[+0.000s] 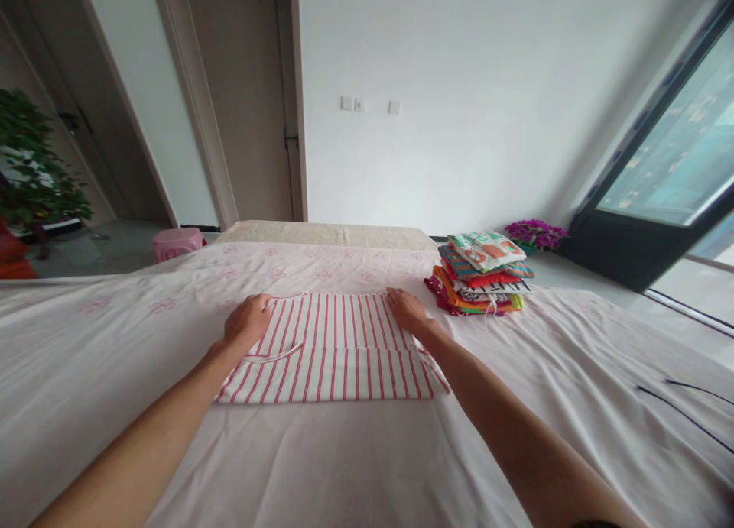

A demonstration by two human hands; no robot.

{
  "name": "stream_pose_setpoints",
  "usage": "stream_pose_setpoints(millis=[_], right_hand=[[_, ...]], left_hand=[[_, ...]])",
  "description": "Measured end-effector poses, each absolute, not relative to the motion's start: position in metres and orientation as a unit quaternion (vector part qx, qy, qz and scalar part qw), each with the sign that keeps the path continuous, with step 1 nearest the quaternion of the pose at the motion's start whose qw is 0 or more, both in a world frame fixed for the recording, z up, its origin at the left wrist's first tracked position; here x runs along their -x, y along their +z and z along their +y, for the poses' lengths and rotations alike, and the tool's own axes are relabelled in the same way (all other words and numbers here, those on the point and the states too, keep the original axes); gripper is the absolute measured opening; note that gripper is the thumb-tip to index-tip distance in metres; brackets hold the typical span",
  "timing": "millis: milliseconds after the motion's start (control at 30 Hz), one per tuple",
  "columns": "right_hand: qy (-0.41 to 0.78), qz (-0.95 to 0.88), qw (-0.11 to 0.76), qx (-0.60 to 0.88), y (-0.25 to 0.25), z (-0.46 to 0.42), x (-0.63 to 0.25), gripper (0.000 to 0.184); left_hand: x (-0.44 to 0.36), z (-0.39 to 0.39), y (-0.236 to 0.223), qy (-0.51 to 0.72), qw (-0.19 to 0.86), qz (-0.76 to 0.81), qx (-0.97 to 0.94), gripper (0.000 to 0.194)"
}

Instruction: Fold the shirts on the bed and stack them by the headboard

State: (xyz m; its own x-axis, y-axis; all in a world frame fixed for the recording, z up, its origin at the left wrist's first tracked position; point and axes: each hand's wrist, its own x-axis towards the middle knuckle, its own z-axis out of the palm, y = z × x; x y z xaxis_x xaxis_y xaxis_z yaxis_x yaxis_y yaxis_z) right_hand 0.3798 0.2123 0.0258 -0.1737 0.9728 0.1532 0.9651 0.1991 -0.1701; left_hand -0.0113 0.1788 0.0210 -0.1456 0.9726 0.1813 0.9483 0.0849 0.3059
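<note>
A white garment with red stripes (349, 375) lies folded on the pale pink bed sheet (367, 467), its near part doubled over toward me. At the garment's far left corner, my left hand (248, 319) is closed on the edge with curled fingers. My right hand (407, 312) holds the far right corner, its fingertips at the top edge and the thumb side hidden. Both forearms reach in from the bottom of the head view. The exact kind of garment does not show.
To the right of the garment stands a stack of folded colourful clothes (482, 272). Black cords (682, 413) lie at the right edge. Beyond the bed are a pink stool (179, 243), purple flowers (536, 234), a green plant (40, 169) and a door (246, 100).
</note>
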Motion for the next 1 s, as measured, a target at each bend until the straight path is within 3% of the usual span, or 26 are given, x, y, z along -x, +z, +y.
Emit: stream_pose_setpoints(millis=[167, 367, 500, 667, 1000], right_hand=[[0.000, -0.794, 0.124, 0.595, 0.036, 0.230, -0.371, 0.042], [-0.030, -0.816, 0.120, 0.565, 0.050, 0.223, -0.371, 0.027], [-0.054, -0.830, 0.175, 0.527, 0.058, 0.190, -0.381, 0.027], [-0.027, -0.871, 0.147, 0.467, 0.051, 0.150, -0.388, 0.025], [-0.014, -0.843, 0.200, 0.499, 0.050, 0.133, -0.397, 0.024]], left_hand=[[0.016, 0.202, 0.021, 0.170, 0.036, 0.778, -0.604, 0.054], [0.021, 0.197, 0.034, 0.179, 0.070, 0.775, -0.601, 0.041], [0.039, 0.170, 0.041, 0.223, 0.066, 0.729, -0.644, 0.033], [0.057, 0.140, 0.023, 0.243, 0.082, 0.630, -0.733, 0.024], [0.058, 0.120, 0.028, 0.281, 0.120, 0.644, -0.702, 0.025]])
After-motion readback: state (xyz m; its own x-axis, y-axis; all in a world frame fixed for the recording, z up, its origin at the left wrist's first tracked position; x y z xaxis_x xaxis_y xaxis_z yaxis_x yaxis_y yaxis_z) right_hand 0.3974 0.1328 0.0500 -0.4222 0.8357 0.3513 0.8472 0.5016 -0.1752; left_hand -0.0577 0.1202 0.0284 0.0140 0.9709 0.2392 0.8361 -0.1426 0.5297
